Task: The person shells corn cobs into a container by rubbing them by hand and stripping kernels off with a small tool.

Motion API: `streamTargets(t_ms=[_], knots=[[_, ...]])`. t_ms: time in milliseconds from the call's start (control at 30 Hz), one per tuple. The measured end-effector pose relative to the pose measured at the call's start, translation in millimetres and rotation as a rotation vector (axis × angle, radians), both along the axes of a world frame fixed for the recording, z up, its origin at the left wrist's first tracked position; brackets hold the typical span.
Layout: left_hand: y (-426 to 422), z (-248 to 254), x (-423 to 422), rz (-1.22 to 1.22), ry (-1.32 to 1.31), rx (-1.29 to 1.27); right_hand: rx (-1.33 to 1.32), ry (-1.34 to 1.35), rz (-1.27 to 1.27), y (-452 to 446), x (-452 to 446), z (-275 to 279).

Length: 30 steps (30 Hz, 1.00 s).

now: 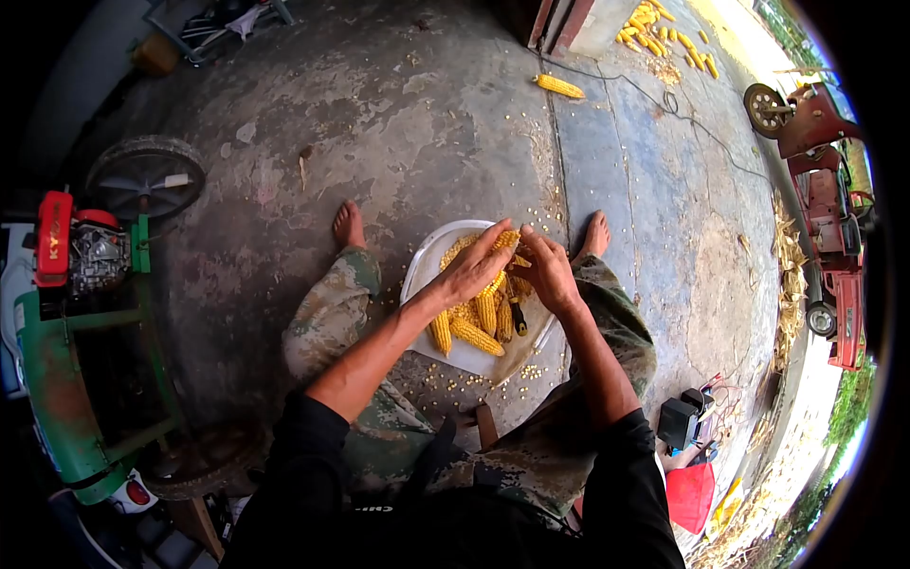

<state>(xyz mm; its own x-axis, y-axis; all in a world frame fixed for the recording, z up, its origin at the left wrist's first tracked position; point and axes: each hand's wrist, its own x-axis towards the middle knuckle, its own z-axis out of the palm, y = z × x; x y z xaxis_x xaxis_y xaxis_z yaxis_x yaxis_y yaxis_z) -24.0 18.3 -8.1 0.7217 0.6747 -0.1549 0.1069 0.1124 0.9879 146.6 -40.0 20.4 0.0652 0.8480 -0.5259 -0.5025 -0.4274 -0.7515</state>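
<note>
My left hand (pixel 472 269) is closed around an ear of corn (pixel 509 239), its fingers along the far end. From the other side my right hand (pixel 549 273) is closed on the same ear, with the thumb and fingers near its tip. Both hands are above a white basin (pixel 414 275) standing on the floor between my feet. Inside the basin are several yellow corn cobs (pixel 477 336) and loose kernels. A tool with a black and yellow handle (pixel 518 319) lies among the cobs; its working end is hidden.
Kernels are scattered on the concrete floor (pixel 445 142). One ear (pixel 559 86) lies ahead, near a cable (pixel 670 102). A corn pile (pixel 649 33) is at the far right. A green machine with a red engine (pixel 55 239) stands left; a red vehicle (pixel 827 190) stands right.
</note>
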Motion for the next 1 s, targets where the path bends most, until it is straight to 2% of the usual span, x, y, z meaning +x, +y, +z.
streamTargets(t_ms=[133,233,300,467,567,633,700,833,900,1000], knots=[[-3,-5,2,-0.035,-0.011,-0.005,0.043,-0.144,0.089,-3,-2,-8],[-9,-12,5,0.026,-0.051,0.147,0.11,-0.117,0.138,-4,-1,-18],[-9,-11,2,0.047,-0.05,0.175,0.114,0.038,0.105,-5,-2,-19],[-8,2,0,0.083,-0.047,0.228,0.135,0.046,0.13,-6,1,-21],[-7,10,-1,0.101,-0.029,0.158,0.157,-0.046,0.131,-8,-4,-17],[-3,9,1,0.099,-0.092,-0.038,0.179,-0.115,0.123,-9,-5,-16],[-2,11,2,0.098,-0.104,-0.053,0.145,-0.015,0.063,-8,-5,-15],[-2,20,6,0.125,-0.13,-0.097,0.153,-0.055,0.004,-6,-4,-4],[1,14,5,0.126,-0.131,-0.141,0.149,0.194,0.084,-3,3,-4],[1,4,6,0.134,-0.168,-0.13,0.106,0.154,0.031,-4,-5,-5]])
